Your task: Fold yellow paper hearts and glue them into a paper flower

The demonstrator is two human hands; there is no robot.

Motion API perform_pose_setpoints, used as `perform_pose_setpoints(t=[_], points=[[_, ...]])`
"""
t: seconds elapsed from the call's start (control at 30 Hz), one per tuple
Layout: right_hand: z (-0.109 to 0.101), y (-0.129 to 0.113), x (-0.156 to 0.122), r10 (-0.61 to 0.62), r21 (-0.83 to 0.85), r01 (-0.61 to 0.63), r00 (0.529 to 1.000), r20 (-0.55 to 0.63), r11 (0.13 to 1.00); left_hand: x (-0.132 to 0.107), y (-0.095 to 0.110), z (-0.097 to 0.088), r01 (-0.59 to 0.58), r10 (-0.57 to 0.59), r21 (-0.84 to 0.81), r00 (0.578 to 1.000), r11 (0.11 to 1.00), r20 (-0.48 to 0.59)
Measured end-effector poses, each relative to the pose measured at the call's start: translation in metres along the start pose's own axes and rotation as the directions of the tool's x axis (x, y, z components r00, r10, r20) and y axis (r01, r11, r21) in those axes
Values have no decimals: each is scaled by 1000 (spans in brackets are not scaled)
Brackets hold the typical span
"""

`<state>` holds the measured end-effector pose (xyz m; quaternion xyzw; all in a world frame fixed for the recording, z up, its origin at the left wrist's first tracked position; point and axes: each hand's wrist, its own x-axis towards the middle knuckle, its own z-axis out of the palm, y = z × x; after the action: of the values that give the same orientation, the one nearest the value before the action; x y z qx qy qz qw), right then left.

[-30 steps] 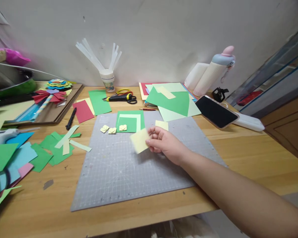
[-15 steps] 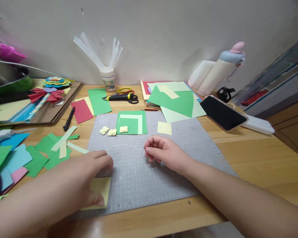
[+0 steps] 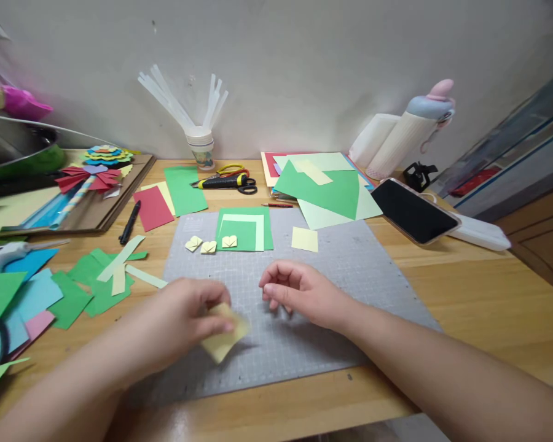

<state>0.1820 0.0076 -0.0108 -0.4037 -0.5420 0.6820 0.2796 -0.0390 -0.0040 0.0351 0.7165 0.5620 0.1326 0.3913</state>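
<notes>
My left hand (image 3: 191,313) pinches a small pale yellow paper square (image 3: 223,341) and holds it just above the grey cutting mat (image 3: 350,270). A short way to the right, my right hand (image 3: 299,291) hovers over the mat with its fingers curled and nothing visible in them. Three small folded yellow hearts (image 3: 208,245) lie at the mat's far side, one of them on a green sheet (image 3: 267,230). Another yellow square (image 3: 305,239) lies flat on the mat beyond my right hand.
Green, blue and pink paper scraps (image 3: 74,294) litter the table at left. Scissors and a utility knife (image 3: 228,180) lie by a cup of glue sticks (image 3: 201,150). Stacked coloured sheets (image 3: 322,190), a phone (image 3: 412,212) and a water bottle (image 3: 410,135) sit at right.
My left hand came into view, took the yellow square at the mat's near edge and lifted it towards the middle. My right hand let go of that square and barely moved.
</notes>
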Motion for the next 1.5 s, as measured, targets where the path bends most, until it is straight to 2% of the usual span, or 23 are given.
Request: perform_pose_setpoints(t=[0.07, 0.17, 0.2, 0.27, 0.33, 0.37, 0.43, 0.5, 0.6, 0.7, 0.8, 0.87, 0.93, 1.0, 1.3, 1.5], points=[[3, -1, -2, -20, 49, 17, 997, 71, 999, 12, 10, 10, 91, -86, -258, 996, 962, 29], [6, -3, -4, -21, 93, 18, 999, 32, 995, 26, 18, 27, 79, -72, -541, 997, 837, 35], [6, -3, -4, -7, 108, 8, 1000, -7, 994, 29, 19, 31, 70, -80, -598, 997, 799, 10], [4, -4, -2, 29, 169, -18, 997, -67, 985, 32, 16, 38, 9, -113, -651, 986, 759, -119], [1, -5, 0, 58, 260, -34, 995, -86, 965, 32, 11, 40, -107, -60, -593, 965, 798, -254], [0, -5, 1, 65, 298, -37, 994, -84, 954, 31, 7, 39, -175, 20, -514, 956, 840, -292], [-2, -4, 2, 68, 338, -43, 996, -62, 940, 29, 1, 37, -317, 227, -293, 926, 902, -301], [-2, -3, 2, 68, 332, -51, 997, -38, 942, 27, -4, 34, -432, 396, -90, 878, 897, -271], [1, 0, 3, 31, 328, -14, 998, -47, 945, 27, -6, 33, -494, 481, 26, 833, 869, -273], [4, 0, 2, 9, 333, 15, 997, -70, 943, 26, -4, 38, -443, 394, -69, 849, 894, -352], [7, -1, -1, 1, 306, 16, 998, -55, 952, 23, 0, 46, -353, 186, -344, 882, 870, -434], [8, -1, -4, -40, 307, 50, 998, -37, 950, 19, 4, 50, -288, 62, -497, 904, 819, -423], [10, -1, -8, -106, 328, 101, 994, -4, 939, 14, 7, 52, -248, -1, -565, 915, 787, -403], [12, 0, -12, -142, 347, 125, 990, 23, 930, 10, 10, 54, -239, -28, -590, 913, 771, -407], [18, 2, -13, -94, 322, 100, 995, -32, 941, 6, 10, 57, -210, -101, -701, 922, 681, -374], [18, -2, -13, -62, 320, 71, 997, -39, 945, 4, 9, 58, -238, -103, -686, 903, 688, -418]])
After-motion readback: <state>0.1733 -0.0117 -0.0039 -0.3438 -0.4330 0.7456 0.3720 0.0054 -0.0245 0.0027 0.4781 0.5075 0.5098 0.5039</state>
